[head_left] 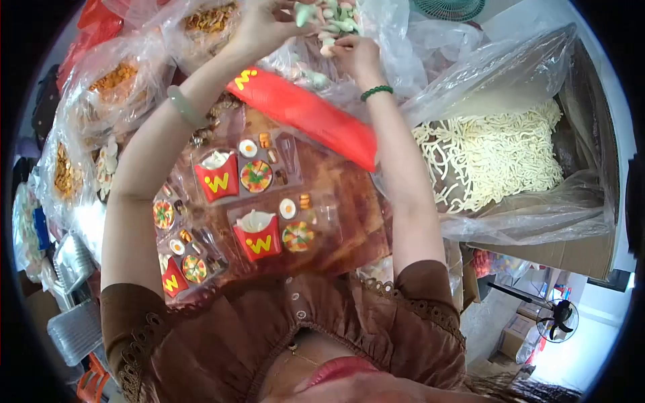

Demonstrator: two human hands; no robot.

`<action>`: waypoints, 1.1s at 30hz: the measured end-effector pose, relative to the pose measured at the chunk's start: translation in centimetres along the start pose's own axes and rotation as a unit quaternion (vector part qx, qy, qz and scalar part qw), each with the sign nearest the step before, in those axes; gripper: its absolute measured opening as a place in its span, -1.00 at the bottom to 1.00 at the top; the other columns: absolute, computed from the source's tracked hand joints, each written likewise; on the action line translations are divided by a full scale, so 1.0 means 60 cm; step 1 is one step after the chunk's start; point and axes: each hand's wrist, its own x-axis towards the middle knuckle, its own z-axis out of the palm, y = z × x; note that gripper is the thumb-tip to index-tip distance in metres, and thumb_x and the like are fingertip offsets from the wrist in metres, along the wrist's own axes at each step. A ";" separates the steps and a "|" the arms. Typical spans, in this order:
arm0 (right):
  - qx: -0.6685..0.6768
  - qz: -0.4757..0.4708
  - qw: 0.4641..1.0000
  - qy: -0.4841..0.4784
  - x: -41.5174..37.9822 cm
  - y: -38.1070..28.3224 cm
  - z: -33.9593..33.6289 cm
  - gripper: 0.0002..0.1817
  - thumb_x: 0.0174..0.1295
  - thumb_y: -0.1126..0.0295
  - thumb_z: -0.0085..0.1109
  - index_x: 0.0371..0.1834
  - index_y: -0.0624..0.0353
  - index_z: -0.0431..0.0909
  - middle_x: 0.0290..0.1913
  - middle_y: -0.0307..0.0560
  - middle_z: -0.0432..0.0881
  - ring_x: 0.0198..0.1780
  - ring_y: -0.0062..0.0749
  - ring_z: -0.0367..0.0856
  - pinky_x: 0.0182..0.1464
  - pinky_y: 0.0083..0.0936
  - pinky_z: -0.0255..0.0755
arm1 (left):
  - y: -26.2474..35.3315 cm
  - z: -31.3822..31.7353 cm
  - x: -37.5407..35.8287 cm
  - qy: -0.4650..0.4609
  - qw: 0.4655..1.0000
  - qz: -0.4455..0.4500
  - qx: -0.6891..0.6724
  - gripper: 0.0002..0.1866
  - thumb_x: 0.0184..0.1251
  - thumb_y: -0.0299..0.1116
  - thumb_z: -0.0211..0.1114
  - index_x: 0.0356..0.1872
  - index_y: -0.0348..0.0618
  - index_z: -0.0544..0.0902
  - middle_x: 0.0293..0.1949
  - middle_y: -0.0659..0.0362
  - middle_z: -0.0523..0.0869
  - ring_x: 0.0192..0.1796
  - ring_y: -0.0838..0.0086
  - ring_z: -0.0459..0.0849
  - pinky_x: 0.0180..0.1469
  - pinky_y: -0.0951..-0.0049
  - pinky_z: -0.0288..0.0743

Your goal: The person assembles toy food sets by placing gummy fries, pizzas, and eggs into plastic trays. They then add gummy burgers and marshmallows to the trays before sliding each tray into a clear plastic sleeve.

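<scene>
My left hand (265,28), below a pale jade bangle (185,107), reaches to the top of the view and pinches a pale green piece (306,14). My right hand (361,59), wearing a green bead bracelet (377,93), is closed at the fingertips by a small pale pinkish piece (327,48). Between the hands lies a heap of small green and pink pieces (339,21) in a clear plastic bag. Just below is a stack of red fries sleeves (302,117) with a yellow mark. Nearer me sit clear trays (289,158) holding toy fries, pizza and egg pieces.
On the right, a cardboard box (594,161) lined with plastic holds many cream-coloured fry pieces (504,158). Clear bags of small orange pieces (114,80) stand at left. Stacked clear trays (74,329) are at lower left. A black fan (556,320) stands at lower right.
</scene>
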 end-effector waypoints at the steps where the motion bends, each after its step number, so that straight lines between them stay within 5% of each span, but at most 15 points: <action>1: 0.020 -0.031 0.999 0.002 -0.027 -0.031 -0.032 -0.79 0.04 0.34 0.42 -0.27 0.17 0.74 -0.40 -0.07 0.73 -0.38 -0.46 0.68 -0.27 -0.55 0.53 | -0.026 -0.015 -0.026 0.004 1.000 -0.012 -0.028 -0.53 0.04 -0.51 0.46 0.04 -0.13 0.59 -0.16 0.14 0.72 -0.11 0.43 0.69 -0.08 0.43 0.60; 7: 0.201 -0.080 0.976 -0.017 -0.240 -0.092 -0.040 -0.83 0.15 0.50 0.31 -0.19 0.30 0.68 -0.28 -0.08 0.73 -0.29 -0.57 0.68 -0.20 -0.65 0.55 | 0.003 -0.060 -0.232 0.070 0.984 -0.016 -0.165 -0.56 0.11 -0.56 0.41 0.06 -0.13 0.57 -0.11 0.17 0.72 -0.05 0.43 0.69 -0.01 0.43 0.60; 8: 0.222 -0.095 0.970 -0.013 -0.274 -0.097 -0.018 -0.83 0.15 0.51 0.31 -0.19 0.30 0.67 -0.26 -0.08 0.73 -0.28 -0.56 0.69 -0.19 -0.64 0.55 | -0.007 -0.062 -0.257 0.052 0.975 -0.068 -0.205 -0.62 0.23 -0.55 0.36 0.08 -0.22 0.55 -0.08 0.20 0.67 -0.16 0.59 0.66 -0.17 0.57 0.62; 9: 0.169 -0.108 0.980 0.005 -0.304 -0.119 -0.014 -0.86 0.11 0.44 0.34 -0.33 0.28 0.66 -0.22 -0.05 0.69 -0.20 -0.32 0.69 -0.14 -0.46 0.55 | 0.003 -0.055 -0.280 0.066 0.970 -0.088 -0.216 -0.61 0.21 -0.55 0.37 0.08 -0.22 0.55 -0.09 0.20 0.68 -0.14 0.58 0.66 -0.12 0.57 0.63; 13: 0.039 -0.205 0.977 0.047 -0.362 -0.112 0.032 -0.88 0.06 0.51 0.31 -0.31 0.22 0.65 -0.25 -0.02 0.67 -0.21 -0.16 0.66 -0.18 -0.39 0.54 | 0.012 -0.029 -0.350 0.085 0.966 -0.092 -0.226 -0.60 0.19 -0.58 0.38 0.08 -0.24 0.55 -0.10 0.17 0.68 -0.07 0.55 0.66 -0.01 0.53 0.62; 19: -0.074 -0.186 0.978 0.059 -0.372 -0.113 0.037 -0.88 0.05 0.43 0.32 -0.35 0.16 0.63 -0.35 -0.04 0.68 -0.23 -0.15 0.62 -0.20 -0.31 0.50 | 0.017 -0.010 -0.416 0.104 0.969 -0.088 -0.205 -0.60 0.15 -0.55 0.42 0.05 -0.25 0.56 -0.10 0.16 0.70 -0.07 0.56 0.67 0.03 0.54 0.60; 23: 0.054 -0.061 0.996 0.038 -0.354 -0.126 0.037 -0.75 0.03 0.28 0.36 -0.37 0.22 0.60 -0.39 0.03 0.67 -0.28 -0.11 0.65 -0.23 -0.28 0.52 | 0.015 -0.011 -0.430 0.114 0.975 -0.074 -0.175 -0.60 0.13 -0.55 0.43 0.03 -0.24 0.57 -0.11 0.18 0.70 -0.07 0.58 0.66 0.01 0.55 0.60; 33: -0.041 -0.020 0.999 -0.017 -0.306 -0.119 0.068 -0.65 -0.11 0.24 0.46 -0.37 0.27 0.61 -0.44 0.03 0.68 -0.34 -0.10 0.68 -0.21 -0.28 0.55 | 0.013 0.003 -0.468 0.134 0.966 -0.091 -0.199 -0.59 0.11 -0.58 0.43 0.02 -0.23 0.58 -0.10 0.19 0.68 -0.09 0.60 0.64 -0.04 0.58 0.62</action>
